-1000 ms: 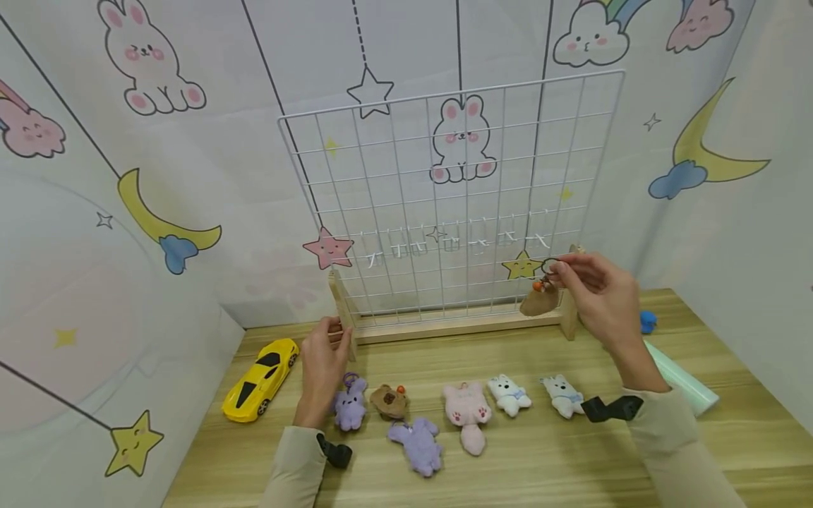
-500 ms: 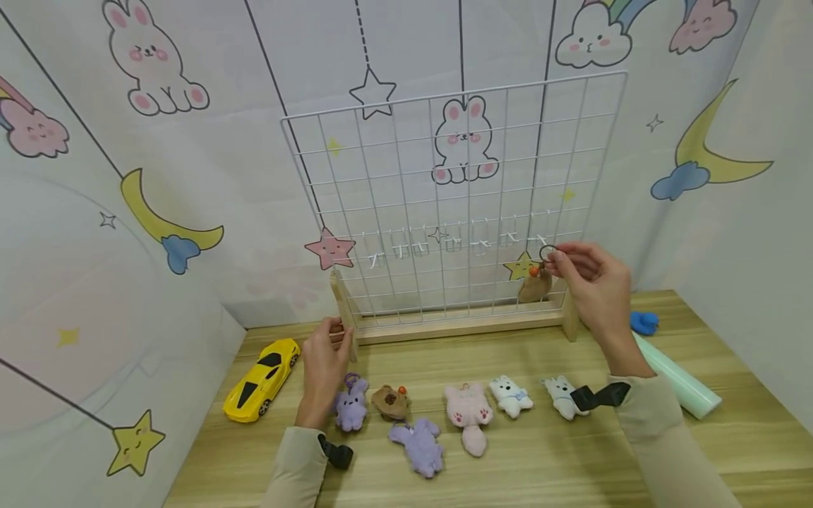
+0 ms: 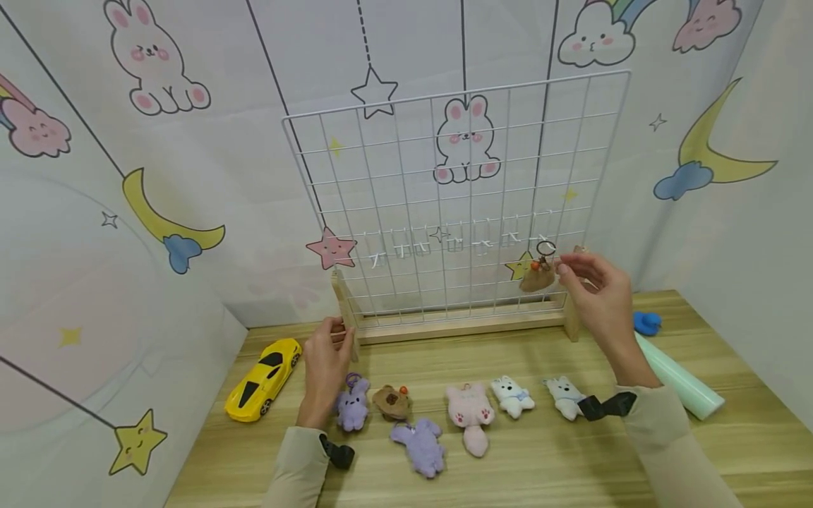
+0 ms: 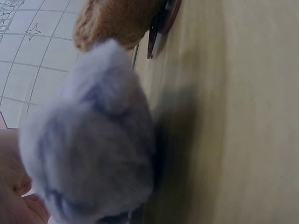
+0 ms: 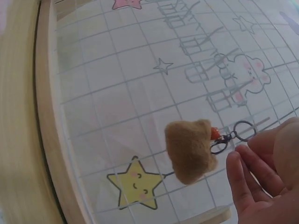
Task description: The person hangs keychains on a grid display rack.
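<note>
A brown plush keychain (image 3: 537,277) with an orange bead hangs by its metal ring (image 5: 245,131) on a hook at the right end of the hook row on the white wire grid rack (image 3: 470,152). Just right of it is my right hand (image 3: 597,289), its fingertips close beside the ring and clasp with nothing pinched between them. My left hand (image 3: 327,360) grips the left wooden post (image 3: 345,307) of the rack's stand. Close below that hand lies a purple plush keychain (image 3: 352,406), which fills much of the left wrist view as a blurred furry shape (image 4: 93,135).
In front of the rack lie another brown plush (image 3: 392,401), a second purple plush (image 3: 420,446), a pink plush (image 3: 468,413) and two white plush bears (image 3: 512,396). A yellow toy car (image 3: 264,379) is at left; a mint cylinder (image 3: 679,377) and blue toy duck (image 3: 647,323) are at right.
My right hand has moved the brown plush keychain left onto the hook, let go of its ring and drawn slightly back. The left hand has stayed at the post.
</note>
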A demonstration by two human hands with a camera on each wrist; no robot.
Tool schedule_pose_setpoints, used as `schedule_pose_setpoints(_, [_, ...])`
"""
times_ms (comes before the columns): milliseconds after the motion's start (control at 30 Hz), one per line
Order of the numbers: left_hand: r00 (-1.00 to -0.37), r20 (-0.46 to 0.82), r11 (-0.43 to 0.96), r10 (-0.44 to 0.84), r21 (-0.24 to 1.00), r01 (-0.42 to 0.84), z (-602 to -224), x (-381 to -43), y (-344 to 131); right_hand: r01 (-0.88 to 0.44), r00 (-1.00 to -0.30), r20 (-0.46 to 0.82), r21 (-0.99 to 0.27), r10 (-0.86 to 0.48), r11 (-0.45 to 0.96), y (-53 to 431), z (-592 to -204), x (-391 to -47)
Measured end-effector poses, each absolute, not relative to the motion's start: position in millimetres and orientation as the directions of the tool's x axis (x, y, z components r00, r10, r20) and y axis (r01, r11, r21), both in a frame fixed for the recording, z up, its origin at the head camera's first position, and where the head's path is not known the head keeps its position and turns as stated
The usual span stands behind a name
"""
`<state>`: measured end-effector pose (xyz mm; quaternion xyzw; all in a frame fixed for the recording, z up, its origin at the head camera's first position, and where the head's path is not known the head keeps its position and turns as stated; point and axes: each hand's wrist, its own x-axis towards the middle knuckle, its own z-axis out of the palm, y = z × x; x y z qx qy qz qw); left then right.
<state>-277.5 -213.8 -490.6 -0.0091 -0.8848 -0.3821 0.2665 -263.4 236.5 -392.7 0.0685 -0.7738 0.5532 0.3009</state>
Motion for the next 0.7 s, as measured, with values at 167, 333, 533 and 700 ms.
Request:
schedule_pose_setpoints(167, [-0.851,0.492,0.715,-0.186,0.662,0.226,-491.9,-277.9,-213.4,-0.446,-0.818,0.555,-0.778,0.152,0.441,243.3,-409.7,-256.9])
schedule_pose_setpoints(333, [-0.845,0.506,0.715,-0.176,0.655,0.243,-491.8,-278.2,-212.8,-0.428,-0.837,0.543,-0.729,0.070,0.534,252.9,-429.0,-248.6])
schedule_pose_setpoints(533, [-0.845,0.505,0.712,-0.176,0.658,0.245,-490.9,-277.8,-212.5,-0.359,-0.898,0.439,-0.697,-0.027,0.620,266.7,-457.9,-241.9])
schedule_pose_setpoints(700, [-0.846,0.502,0.709,-0.178,0.662,0.244,-491.4,-277.8,-213.5,-0.324,-0.942,0.281,-0.630,-0.182,0.706,278.0,-477.7,-236.6])
